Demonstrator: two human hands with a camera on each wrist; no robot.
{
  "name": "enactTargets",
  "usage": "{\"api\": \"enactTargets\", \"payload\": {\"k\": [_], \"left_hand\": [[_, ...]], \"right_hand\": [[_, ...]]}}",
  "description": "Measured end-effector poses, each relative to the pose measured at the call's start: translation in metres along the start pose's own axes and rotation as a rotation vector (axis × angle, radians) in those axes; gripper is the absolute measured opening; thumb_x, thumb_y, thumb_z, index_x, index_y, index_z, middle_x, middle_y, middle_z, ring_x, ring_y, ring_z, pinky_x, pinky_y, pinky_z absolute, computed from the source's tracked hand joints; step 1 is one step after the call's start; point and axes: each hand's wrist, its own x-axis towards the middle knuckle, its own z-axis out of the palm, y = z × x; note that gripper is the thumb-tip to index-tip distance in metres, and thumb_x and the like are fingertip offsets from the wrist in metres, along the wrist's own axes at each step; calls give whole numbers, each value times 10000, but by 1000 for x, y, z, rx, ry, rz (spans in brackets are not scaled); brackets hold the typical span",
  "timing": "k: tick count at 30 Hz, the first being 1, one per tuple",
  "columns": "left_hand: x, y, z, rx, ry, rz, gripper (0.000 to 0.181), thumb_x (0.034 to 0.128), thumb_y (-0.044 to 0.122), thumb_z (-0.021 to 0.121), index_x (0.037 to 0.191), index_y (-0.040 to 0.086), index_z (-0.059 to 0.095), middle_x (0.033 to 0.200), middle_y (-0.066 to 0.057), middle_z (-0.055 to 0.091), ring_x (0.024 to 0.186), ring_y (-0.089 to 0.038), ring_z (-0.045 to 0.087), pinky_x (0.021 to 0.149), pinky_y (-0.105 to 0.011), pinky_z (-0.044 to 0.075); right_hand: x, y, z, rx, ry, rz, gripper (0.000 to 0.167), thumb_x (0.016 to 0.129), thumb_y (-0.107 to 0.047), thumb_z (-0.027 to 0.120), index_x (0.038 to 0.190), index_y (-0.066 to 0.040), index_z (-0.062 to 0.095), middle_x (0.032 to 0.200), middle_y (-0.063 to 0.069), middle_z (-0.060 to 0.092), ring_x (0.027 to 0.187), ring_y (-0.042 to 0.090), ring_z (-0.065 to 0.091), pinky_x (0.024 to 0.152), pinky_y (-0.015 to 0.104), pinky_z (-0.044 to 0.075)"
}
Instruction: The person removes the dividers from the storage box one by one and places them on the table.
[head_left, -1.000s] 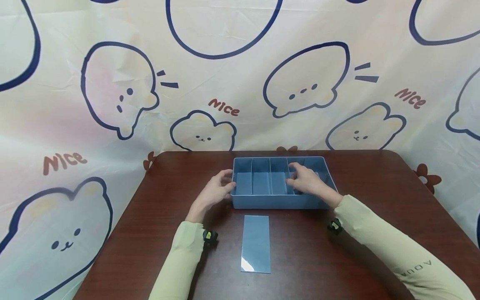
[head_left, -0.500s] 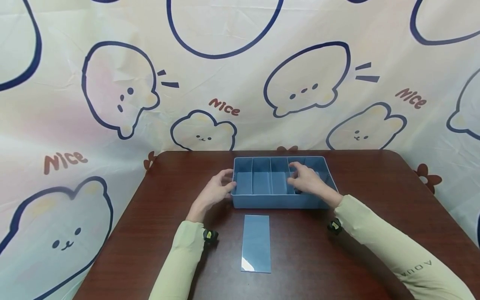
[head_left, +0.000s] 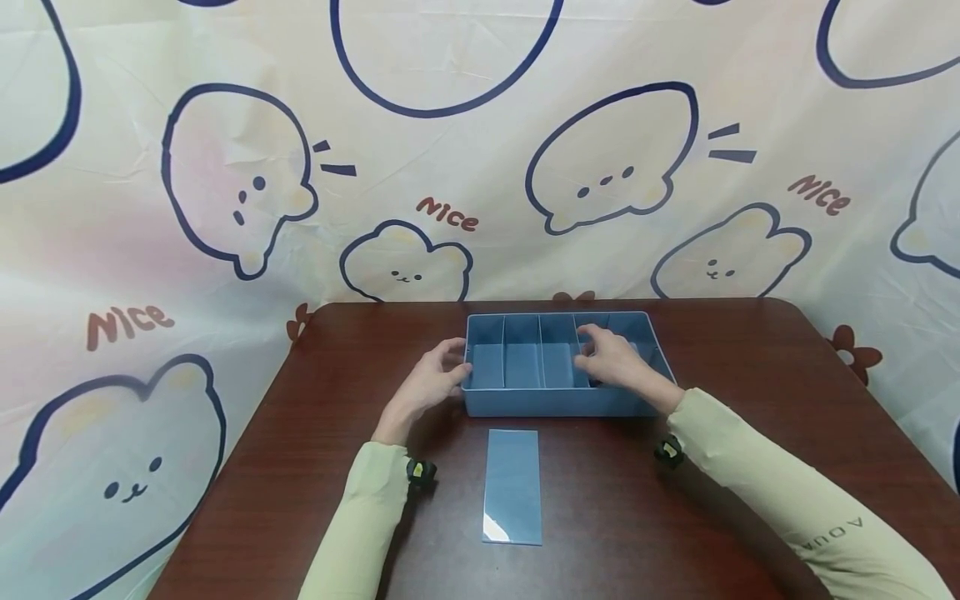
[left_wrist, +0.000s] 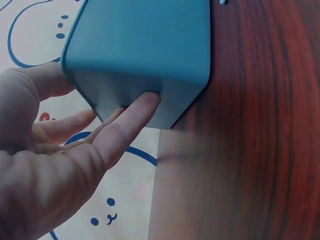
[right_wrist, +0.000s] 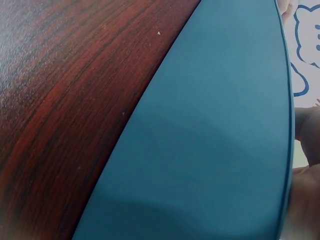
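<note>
A blue divided box (head_left: 555, 403) lies lengthwise on the table in the head view, with thin upright dividers (head_left: 540, 346) across it. At the box's left end my left hand (head_left: 426, 385) grips the wall: the thumb comes over the rim, and fingertips (left_wrist: 150, 102) press the outer face in the left wrist view. My right hand (head_left: 617, 360) reaches over the front wall into the box, its thumb and forefinger at the divider right of the middle; the other fingers are largely hidden. The front wall (right_wrist: 210, 125) covers most of that hand in the right wrist view.
A flat, glossy blue rectangular plate (head_left: 512, 487) lies on the dark brown wooden table (head_left: 300, 500), just in front of the box. Behind the table's far edge hangs a pale printed cloth (head_left: 480, 167). Both wrists carry small black cameras (head_left: 421, 473).
</note>
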Motion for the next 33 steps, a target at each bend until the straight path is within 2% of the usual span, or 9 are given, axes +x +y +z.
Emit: {"api": "enactTargets", "payload": {"k": [7, 20, 33], "left_hand": [[0, 0, 0, -9, -1, 1, 540, 981, 228, 592, 1477, 211, 380, 1411, -150, 513, 1179, -293, 598, 896, -426, 581], [2, -2, 2, 15, 20, -7, 527, 981, 220, 587, 1470, 229, 389, 1388, -118, 528, 1183, -286, 601, 896, -426, 581], [3, -3, 1, 0, 11, -7, 540, 977, 234, 597, 1474, 208, 388, 1391, -131, 524, 1180, -295, 599, 898, -425, 580]], "right_hand": [[0, 0, 0, 8, 1, -1, 584, 925, -169, 581, 1450, -4, 385, 1220, 272, 611, 919, 298, 681, 713, 375, 599], [-1, 0, -1, 35, 2, 4, 588, 923, -162, 582, 1453, -8, 377, 1217, 274, 608, 884, 277, 684, 710, 373, 604], [-5, -1, -3, 80, 5, 14, 599, 918, -170, 581, 1462, -38, 371, 1257, 283, 580, 844, 257, 704, 711, 373, 608]]}}
